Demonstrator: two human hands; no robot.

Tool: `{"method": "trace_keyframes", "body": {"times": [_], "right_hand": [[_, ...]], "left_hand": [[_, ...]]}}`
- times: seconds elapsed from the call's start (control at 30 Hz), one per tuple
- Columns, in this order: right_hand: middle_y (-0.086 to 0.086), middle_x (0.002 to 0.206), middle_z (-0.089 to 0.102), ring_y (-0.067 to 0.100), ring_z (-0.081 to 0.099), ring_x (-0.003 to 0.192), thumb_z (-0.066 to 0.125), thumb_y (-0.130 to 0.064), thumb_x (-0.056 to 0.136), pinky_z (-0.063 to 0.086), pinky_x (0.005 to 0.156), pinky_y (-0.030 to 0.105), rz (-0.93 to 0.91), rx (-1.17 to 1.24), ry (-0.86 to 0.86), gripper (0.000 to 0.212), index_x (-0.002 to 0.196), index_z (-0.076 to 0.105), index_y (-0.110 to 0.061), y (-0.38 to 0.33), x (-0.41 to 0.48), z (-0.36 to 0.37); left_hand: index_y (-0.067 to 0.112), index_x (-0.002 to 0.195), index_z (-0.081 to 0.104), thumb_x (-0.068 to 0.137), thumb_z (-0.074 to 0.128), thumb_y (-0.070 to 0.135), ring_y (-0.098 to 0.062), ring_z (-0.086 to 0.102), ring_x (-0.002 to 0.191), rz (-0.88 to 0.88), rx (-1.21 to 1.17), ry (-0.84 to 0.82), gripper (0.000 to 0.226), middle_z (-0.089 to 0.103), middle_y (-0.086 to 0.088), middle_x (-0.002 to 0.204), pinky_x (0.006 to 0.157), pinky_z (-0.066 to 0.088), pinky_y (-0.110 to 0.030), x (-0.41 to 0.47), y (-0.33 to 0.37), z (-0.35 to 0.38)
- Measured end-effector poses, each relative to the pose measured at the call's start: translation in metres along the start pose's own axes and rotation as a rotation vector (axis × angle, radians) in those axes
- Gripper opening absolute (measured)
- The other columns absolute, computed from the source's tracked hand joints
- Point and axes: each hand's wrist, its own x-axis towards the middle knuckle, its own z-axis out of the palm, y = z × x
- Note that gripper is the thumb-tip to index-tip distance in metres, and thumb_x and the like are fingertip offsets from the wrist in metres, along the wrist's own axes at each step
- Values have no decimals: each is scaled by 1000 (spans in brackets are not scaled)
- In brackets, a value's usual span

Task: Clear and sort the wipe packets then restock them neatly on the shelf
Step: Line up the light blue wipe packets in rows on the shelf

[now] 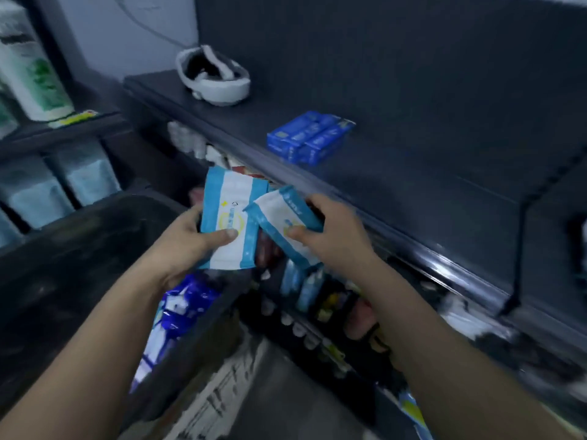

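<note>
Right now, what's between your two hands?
In the head view, two wipe packets: left hand holds the left packet, right hand holds the tilted packet.

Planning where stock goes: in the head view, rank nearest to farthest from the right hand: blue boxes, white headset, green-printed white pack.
1. Blue boxes, on the shelf just above the right hand.
2. White headset, back-left on that shelf.
3. Green-printed white pack, far left of the frame.

On the dark shelf (413, 201) a white headset (216, 82) is placed at the back, and blue packets (309, 137) are laid together, well apart from it.
</note>
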Motion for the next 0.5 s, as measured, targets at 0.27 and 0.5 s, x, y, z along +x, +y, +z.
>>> {"method": "trace_keyframes", "body": {"times": [0.27,0.5], "right_hand": [[-12,102,62,10,59,90,68,-31,87,49,72,30,145,-87,146,24,106,55,-30,87,-136,-143],[-10,90,55,14,54,83,69,-24,85,40,67,30,328,-157,285,22,96,50,-29,157,-228,-229]], "left_hand": [[6,104,58,60,84,0,-29,65,87,133,137,-150,52,69,-16,105,82,52,-45,-42,4,177],[6,94,60,73,79,8,-14,53,74,267,282,-351,28,58,-3,82,62,42,-24,-62,-6,317]]}}
